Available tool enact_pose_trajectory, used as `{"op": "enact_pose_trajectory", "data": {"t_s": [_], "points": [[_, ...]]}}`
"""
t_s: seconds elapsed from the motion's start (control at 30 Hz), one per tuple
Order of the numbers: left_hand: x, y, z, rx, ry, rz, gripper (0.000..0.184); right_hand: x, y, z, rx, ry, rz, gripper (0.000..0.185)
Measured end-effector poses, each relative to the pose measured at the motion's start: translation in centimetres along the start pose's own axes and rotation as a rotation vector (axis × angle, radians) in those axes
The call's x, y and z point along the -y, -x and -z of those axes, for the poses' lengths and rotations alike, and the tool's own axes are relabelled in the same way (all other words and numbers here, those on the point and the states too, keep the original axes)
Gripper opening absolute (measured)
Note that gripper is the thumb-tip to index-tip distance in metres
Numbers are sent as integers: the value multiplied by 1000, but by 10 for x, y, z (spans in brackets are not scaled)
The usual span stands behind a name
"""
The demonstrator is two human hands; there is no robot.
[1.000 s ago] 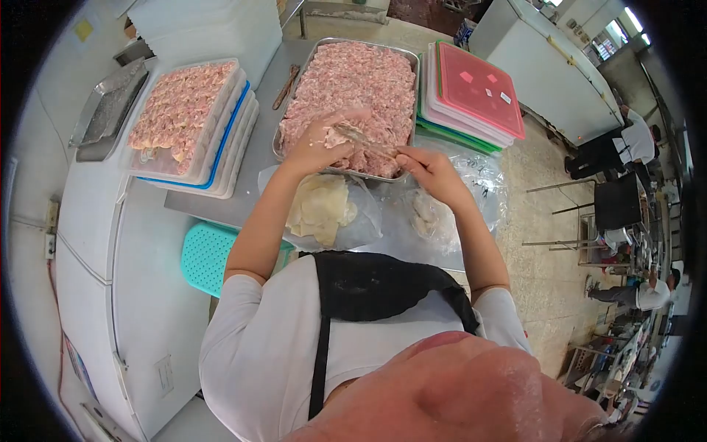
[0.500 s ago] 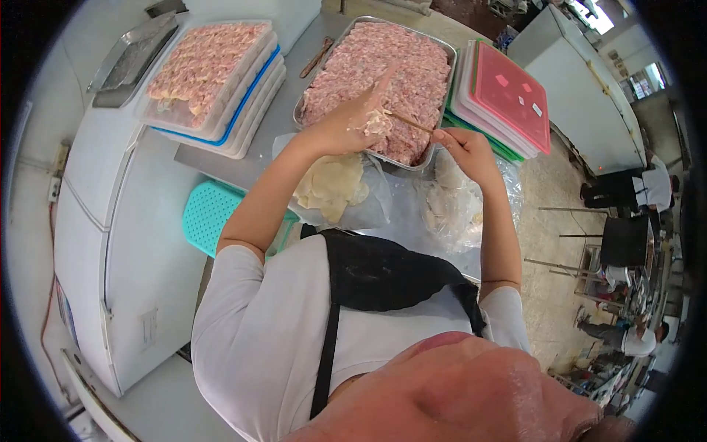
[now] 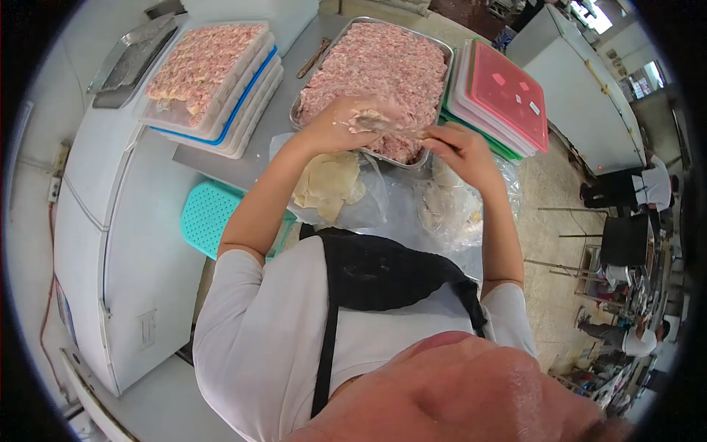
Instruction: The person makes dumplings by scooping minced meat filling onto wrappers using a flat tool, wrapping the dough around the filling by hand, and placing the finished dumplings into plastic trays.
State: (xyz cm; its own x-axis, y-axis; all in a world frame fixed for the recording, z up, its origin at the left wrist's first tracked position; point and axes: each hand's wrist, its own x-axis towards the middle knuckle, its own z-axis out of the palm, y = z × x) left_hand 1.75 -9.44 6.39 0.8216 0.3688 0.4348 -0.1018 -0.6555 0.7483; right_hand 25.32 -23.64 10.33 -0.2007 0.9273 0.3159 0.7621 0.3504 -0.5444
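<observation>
Brownish utensil (image 3: 409,132) gripped in right hand (image 3: 462,151), long axis crosswise, pointing at left hand (image 3: 345,127), open, cupping pale mixture (image 3: 366,120).

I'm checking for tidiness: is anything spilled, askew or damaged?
No clear spill or damage. Beyond the right hand, the stack of lids looks slightly askew, its edges not lining up; closer in, a clear plastic bag lies loosely crumpled.

We observe a pale tiled floor (image 3: 541,309) extending beyond the metal worktop (image 3: 254,151). A white cabinet (image 3: 147,272) stands at the left, alongside a light-coloured wall (image 3: 37,140) carrying a wall socket (image 3: 55,184) and a red cable (image 3: 46,309). At the upper right we locate a large white freezer (image 3: 578,88). Bright windows (image 3: 593,16) admit light; the far-right shelving (image 3: 618,368) appears cluttered, though lens distortion limits certainty.
</observation>
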Motion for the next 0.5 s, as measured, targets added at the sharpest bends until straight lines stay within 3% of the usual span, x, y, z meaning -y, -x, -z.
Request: {"op": "enact_pose_trajectory", "data": {"t_s": [0.03, 0.07, 0.17, 0.27, 0.33, 0.43, 0.5], "points": [[2, -1, -1, -6, -27, -81, 51, -6, 2, -7, -20, 26, 84, 25], [4, -3, -2, -11, -53, -163, 42, -10, 5, -12, 59, -16, -20, 24], [2, 2, -2, 87, -128, 118, 35, -15, 5, -6, 90, 80, -79, 24], [16, 8, -12, -136, 375, 577, 35, 7, 6, -5, -96, 264, -47, 26], [34, 13, -10, -157, 312, 598, 41, 19, 5, -20, -163, 208, -74, 27], [59, 25, -15, -162, 133, 599, 51, -44, 10, -67, -69, 149, -68, 29], [59, 26, -16, -194, 59, 559, 55, -63, 24, -66, 162, 317, -281, 30]]}}
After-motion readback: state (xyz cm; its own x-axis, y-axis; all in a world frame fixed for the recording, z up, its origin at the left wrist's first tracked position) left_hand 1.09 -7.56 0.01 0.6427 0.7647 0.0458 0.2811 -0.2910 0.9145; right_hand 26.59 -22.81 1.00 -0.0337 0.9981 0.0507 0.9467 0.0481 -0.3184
